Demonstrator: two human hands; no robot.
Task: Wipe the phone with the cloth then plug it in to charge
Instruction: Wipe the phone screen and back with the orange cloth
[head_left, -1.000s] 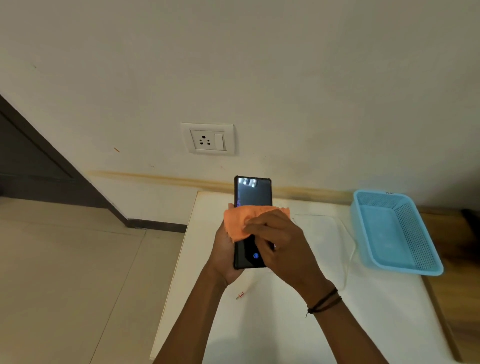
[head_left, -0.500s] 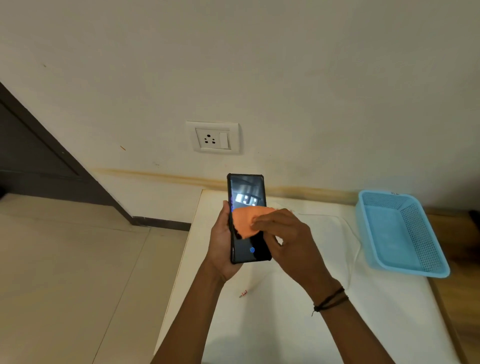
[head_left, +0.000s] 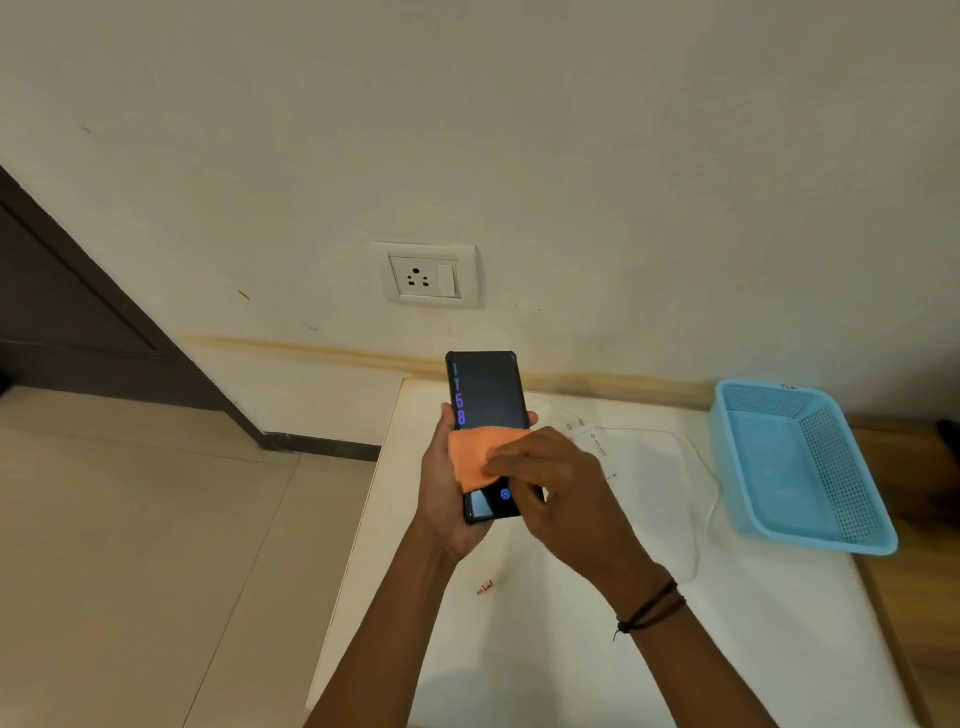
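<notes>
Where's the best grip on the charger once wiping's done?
Judging by its pose, pinch the white charger body across its flat sides, coming from above with the right hand. Its pins point toward the wall, so they stay clear for the socket.

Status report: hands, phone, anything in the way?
Left hand grips phone. Right hand presses orange cloth on screen. White charger on table, unplugged. Nothing blocking.
</notes>
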